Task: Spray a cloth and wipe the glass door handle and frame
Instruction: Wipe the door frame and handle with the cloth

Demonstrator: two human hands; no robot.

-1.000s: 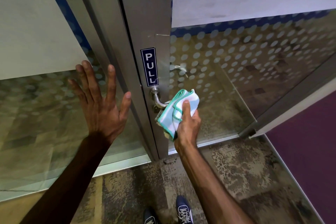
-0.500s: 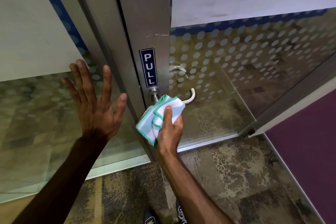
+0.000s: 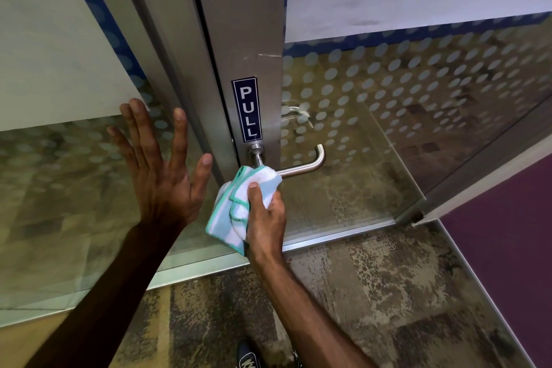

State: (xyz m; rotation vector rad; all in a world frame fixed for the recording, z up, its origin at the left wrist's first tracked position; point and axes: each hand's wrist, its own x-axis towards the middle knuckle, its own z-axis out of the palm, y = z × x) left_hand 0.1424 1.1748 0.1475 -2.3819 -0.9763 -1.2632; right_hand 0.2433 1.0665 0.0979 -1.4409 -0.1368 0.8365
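Observation:
A white and teal cloth (image 3: pixel 236 206) is bunched in my right hand (image 3: pixel 264 218) and pressed on the near end of the steel lever handle (image 3: pixel 307 163), just below its round base. The handle's curved tip sticks out to the right, uncovered. It is mounted on the brushed-metal door frame (image 3: pixel 236 27), under a blue PULL sticker (image 3: pixel 247 109). My left hand (image 3: pixel 161 173) lies flat with fingers spread on the glass panel left of the frame. No spray bottle is in view.
The glass door (image 3: pixel 403 104) with white frosted dots stands to the right, its bottom rail near the floor. A fixed glass panel (image 3: pixel 53 188) is at the left. Mottled carpet (image 3: pixel 373 293) lies underfoot, purple flooring (image 3: pixel 513 233) at the far right. My shoe (image 3: pixel 249 355) shows at the bottom.
My right hand slid the cloth leftwards along the handle, from its outer end to the end near the frame, uncovering the curved tip. My left hand stayed flat on the glass.

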